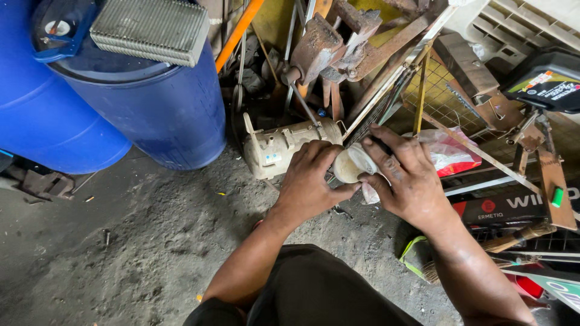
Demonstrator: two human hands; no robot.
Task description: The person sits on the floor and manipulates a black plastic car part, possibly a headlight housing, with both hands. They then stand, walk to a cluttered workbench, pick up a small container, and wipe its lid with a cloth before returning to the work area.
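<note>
My left hand (311,181) and my right hand (403,172) meet around a small round cream-coloured container (349,164) held between them over the dirt floor. The left thumb presses its lower edge, and the right fingers wrap over its top and side. A scrap of white paper or plastic (370,193) hangs below it, under my right palm. Just behind the hands lies a dirty cream-coloured motor housing (278,148) on the ground.
Two blue plastic drums (163,108) stand at the left, a finned metal block (151,27) on top of one. Rusty iron parts (338,42), a wire mesh (444,99), a red-and-white bag (450,154), a black can (547,75) and a broom (507,241) crowd the right.
</note>
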